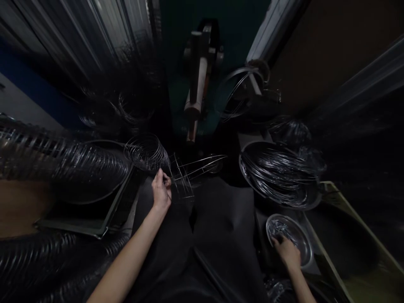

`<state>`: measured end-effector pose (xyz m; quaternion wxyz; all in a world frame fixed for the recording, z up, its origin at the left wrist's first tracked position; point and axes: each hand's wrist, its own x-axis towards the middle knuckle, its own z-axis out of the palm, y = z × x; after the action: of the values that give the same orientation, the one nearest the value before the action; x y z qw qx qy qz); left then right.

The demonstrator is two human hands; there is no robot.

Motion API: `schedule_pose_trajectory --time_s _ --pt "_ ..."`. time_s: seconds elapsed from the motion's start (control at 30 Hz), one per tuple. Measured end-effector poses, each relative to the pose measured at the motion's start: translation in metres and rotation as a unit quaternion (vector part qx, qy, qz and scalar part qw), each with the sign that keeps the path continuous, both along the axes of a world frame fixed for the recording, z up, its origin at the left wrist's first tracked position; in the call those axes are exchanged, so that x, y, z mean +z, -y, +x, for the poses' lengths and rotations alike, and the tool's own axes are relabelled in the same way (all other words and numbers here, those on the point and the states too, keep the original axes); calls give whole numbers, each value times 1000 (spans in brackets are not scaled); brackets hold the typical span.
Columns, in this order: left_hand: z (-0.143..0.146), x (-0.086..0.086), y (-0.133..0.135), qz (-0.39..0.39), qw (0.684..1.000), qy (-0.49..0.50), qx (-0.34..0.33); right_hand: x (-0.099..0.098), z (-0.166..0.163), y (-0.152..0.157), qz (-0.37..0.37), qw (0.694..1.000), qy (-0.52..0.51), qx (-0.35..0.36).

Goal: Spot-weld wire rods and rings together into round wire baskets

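Observation:
My left hand point(162, 190) is closed in a pinch on a thin wire frame point(184, 174), which has several crossing rods and long wires reaching to the right over my lap. Just behind that hand sits a coil of wire rings point(147, 151). Lower right, my right hand point(288, 252) dips its fingertips into a shiny metal bowl point(306, 252). Small metal pieces point(280, 227) lie in the bowl under the fingers. The fingers look drawn together, but what they hold is hidden.
Ahead of me stands a machine with a pale cylindrical arm point(197, 92). A large basin of bent wires point(280, 174) is at the right, beside a yellowish crate edge point(337, 210). Stacked wire rings point(63, 151) fill the left. A dark cloth point(217, 219) covers my lap.

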<state>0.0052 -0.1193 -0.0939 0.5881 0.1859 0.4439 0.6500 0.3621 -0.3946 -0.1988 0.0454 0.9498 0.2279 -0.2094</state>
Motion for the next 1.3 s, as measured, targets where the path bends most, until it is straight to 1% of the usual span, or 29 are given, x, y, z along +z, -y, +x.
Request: schedule_pose_trajectory --time_s 0.13,0.23,0.3,0.4,0.47,0.53,0.57,0.6,0.63,0.67,0.7,0.73,0.77,0.8,0.83,0.87,0.9,0.97,1.0,1.07,1.13,1.2,1.23,1.3 --pt "2 8 -10 37 999 -15 25 2 3 -5 -33 999 -5 -4" --pt "0 13 -16 63 997 -6 36 2 8 -8 -23 999 -28 4" --pt "-2 16 -19 67 997 -2 43 4 9 -9 -11 999 -35 -10" --pt "-4 19 -23 69 996 0 51 14 3 -7 -4 999 -6 -53" --pt "-5 20 -25 74 996 1 53 28 -2 -7 5 997 24 -73" --pt "-7 21 -27 77 996 1 50 45 -10 -15 56 994 42 -81" --pt "-7 22 -28 78 996 -3 49 55 -14 -22 107 990 39 -86" --pt "-8 22 -28 77 996 -8 49 64 -20 -33 176 980 20 -94" --pt "-8 23 -29 77 996 -14 48 73 -28 -46 256 961 -21 -104" --pt "-9 23 -29 77 996 -20 49 82 -37 -63 335 932 -79 -116" --pt "-9 23 -30 79 995 -24 51 90 -49 -82 408 892 -146 -132" --pt "-10 23 -30 80 995 -27 52 98 -62 -102 463 847 -214 -147" --pt "-11 23 -30 82 995 -28 53 105 -77 -124 499 808 -268 -161" --pt "-11 23 -31 84 995 -29 55 111 -93 -146 522 776 -311 -170" --pt "-12 22 -31 86 994 -29 58 118 -109 -167 539 751 -343 -170" --pt "-13 22 -32 87 994 -29 60 124 -124 -187 550 733 -366 -161" --pt "-14 22 -32 87 994 -30 63 130 -139 -206 556 722 -384 -146" --pt "-15 21 -34 85 994 -33 67 140 -163 -239 565 706 -411 -119" --pt "-15 21 -34 85 993 -35 70 145 -172 -253 570 696 -423 -113" --pt "-16 21 -36 83 993 -40 76 153 -186 -273 584 665 -450 -119" --pt "-17 19 -38 81 993 -47 77 160 -195 -286 595 630 -480 -135" --pt "-18 17 -40 79 992 -55 77 165 -200 -292 598 601 -509 -151" --pt "-19 15 -41 77 992 -60 77 166 -203 -293 596 591 -520 -157" --pt "-20 12 -44 73 991 -73 83 168 -206 -294 587 582 -538 -166"
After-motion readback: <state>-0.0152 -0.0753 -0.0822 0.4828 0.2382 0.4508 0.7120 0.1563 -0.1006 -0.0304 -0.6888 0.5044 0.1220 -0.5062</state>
